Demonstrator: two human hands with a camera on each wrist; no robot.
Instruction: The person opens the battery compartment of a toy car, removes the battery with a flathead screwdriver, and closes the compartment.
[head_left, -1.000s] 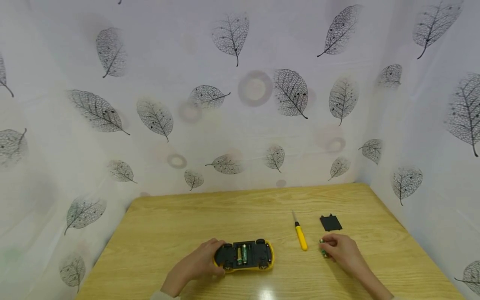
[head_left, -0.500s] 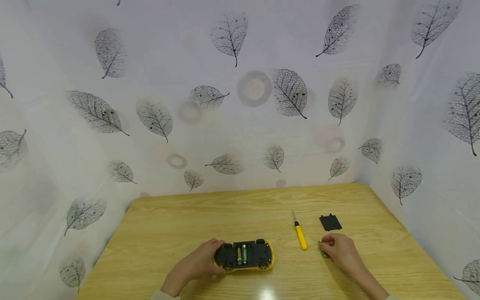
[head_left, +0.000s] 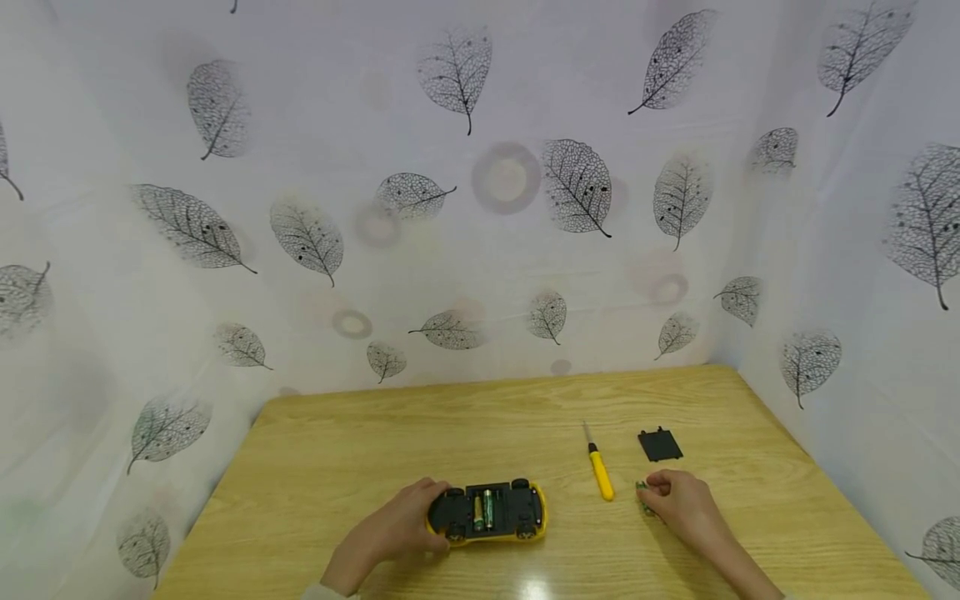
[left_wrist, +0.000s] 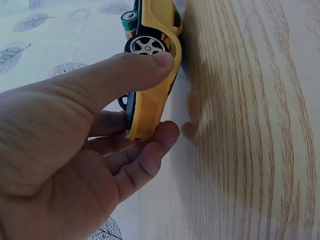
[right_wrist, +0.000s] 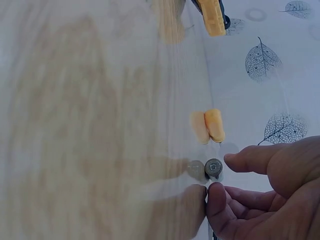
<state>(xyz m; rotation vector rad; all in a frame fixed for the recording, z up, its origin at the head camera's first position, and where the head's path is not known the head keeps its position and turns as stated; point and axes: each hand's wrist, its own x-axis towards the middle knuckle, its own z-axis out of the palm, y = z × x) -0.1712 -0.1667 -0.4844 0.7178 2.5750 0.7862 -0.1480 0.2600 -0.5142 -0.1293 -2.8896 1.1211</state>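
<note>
A yellow toy car (head_left: 487, 510) lies wheels up with its battery compartment uncovered. Two green-and-gold batteries (head_left: 489, 508) sit in that compartment. My left hand (head_left: 405, 521) grips the car's left end, thumb beside a wheel (left_wrist: 148, 46) and fingers under the body. To the right, my right hand (head_left: 686, 504) is low at a battery (head_left: 643, 498) lying on the table. In the right wrist view the end of this battery (right_wrist: 214, 168) faces the camera, thumb and index fingertips on either side of it, with a slight gap at the thumb.
A screwdriver (head_left: 602, 477) with a yellow handle lies between the car and my right hand. Beyond that hand rests a black battery cover (head_left: 661, 445). Leaf-patterned curtains (head_left: 510, 250) rise around the wooden table (head_left: 390, 433).
My right fingers have shifted slightly around the battery on the table. The left hand and the car have stayed in place.
</note>
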